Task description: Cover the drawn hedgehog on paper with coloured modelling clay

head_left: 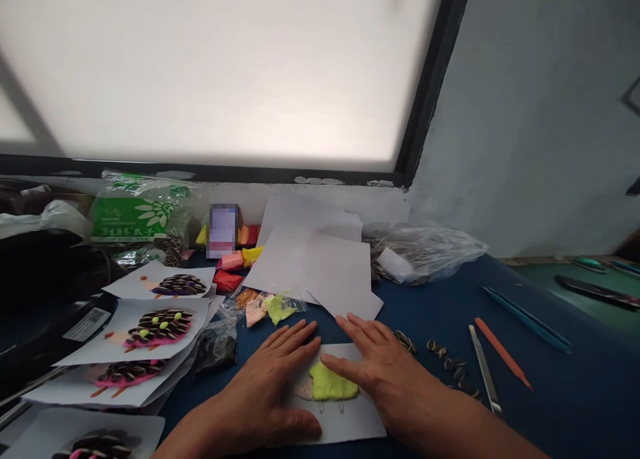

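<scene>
A white paper sheet (355, 427) lies flat on the blue table, with pencil marks near its lower middle. Yellow-green modelling clay (336, 383) is spread on it in a flat, rounded patch. Pale pinkish clay (303, 387) adjoins its left side. My left hand (273, 382) rests over the sheet's left part, fingers stretched out and holding nothing. From the right, my right hand (385, 366) lies across the sheet with fingers extended; its thumb reaches the top edge of the yellow-green clay. The palms hide the sheet's side edges.
Sunflower-seed hedgehog pictures (160, 327) are stacked at left. Blank papers (320, 259), clay packets (231, 262) and a phone (223, 231) sit behind. At right lie loose seeds (454, 364), a metal blade tool (484, 369), an orange tool (503, 352) and blue tweezers (527, 319).
</scene>
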The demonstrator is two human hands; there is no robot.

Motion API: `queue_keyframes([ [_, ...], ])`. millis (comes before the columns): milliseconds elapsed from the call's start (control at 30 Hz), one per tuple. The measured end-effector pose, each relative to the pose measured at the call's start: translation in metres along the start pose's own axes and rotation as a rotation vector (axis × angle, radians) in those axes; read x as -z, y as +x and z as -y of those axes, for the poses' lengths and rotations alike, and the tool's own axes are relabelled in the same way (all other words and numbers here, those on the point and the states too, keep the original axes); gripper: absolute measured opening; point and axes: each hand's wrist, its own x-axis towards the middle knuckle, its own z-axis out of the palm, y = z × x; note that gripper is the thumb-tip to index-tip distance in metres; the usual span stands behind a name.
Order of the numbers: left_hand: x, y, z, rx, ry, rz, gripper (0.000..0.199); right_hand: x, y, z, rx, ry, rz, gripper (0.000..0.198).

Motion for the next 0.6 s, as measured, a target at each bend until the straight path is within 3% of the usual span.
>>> queue_keyframes([
  [233,0.000,-0.001,0.001,0.024,0.052,0.035,0.090,0.001,-0.006,0.009,-0.021,-0.004,0.133,0.081],
  [600,-0.003,0.000,0.005,0.007,0.019,0.017,0.089,0.001,-0.005,0.009,-0.025,-0.049,0.062,0.063],
])
